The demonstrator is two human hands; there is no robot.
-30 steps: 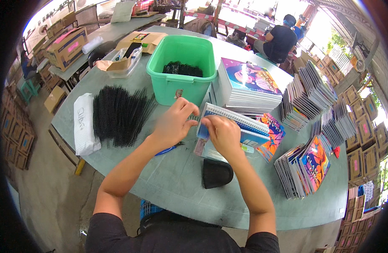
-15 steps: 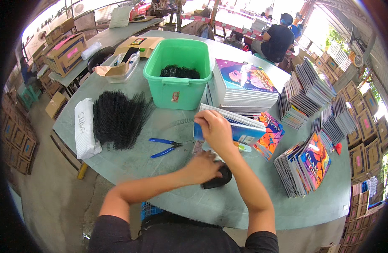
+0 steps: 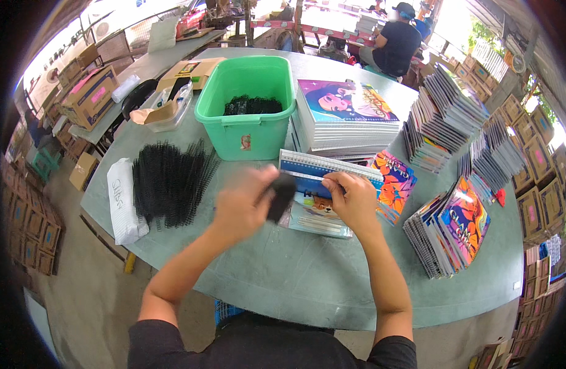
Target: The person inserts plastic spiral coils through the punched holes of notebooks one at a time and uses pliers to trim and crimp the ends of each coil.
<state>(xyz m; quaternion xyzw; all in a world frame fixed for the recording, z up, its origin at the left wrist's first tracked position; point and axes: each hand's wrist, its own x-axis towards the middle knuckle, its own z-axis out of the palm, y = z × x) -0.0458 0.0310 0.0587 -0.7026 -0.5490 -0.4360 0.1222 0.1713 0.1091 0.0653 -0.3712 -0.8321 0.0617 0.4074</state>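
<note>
2 bare hands are over the middle of the table point(image 3: 258, 283): the left hand point(image 3: 241, 206), blurred, has its fingers curled around a black block point(image 3: 282, 198), while the right hand point(image 3: 354, 194) is nearly closed, thumb and fingers pinching a blue notebook point(image 3: 310, 181). That notebook leans over a low pile of notebooks point(image 3: 323, 224) with an animal picture, midway between the table's left and right edges. By the left edge, a white packet point(image 3: 124, 200) bears dark handwritten letters, with a heap of black coils point(image 3: 172, 187) just beside it. Toward the far edge stands a green tub point(image 3: 218, 138) with a small picture sticker point(image 3: 245, 142) on its front wall and more black coils point(image 3: 252, 106) inside. Near the far left edge, a clear box point(image 3: 172, 125) holds brown paper point(image 3: 155, 114) and a dark item too small to tell. Right of the tub, a tall stack of notebooks point(image 3: 354, 135) shows yellow-orange lettering on a purple and blue cover; toward the right edge, a leaning stack point(image 3: 446, 230) carries large pale letters on an orange cover. Beyond the table, a carton point(image 3: 89, 101) has a pink label.
</note>
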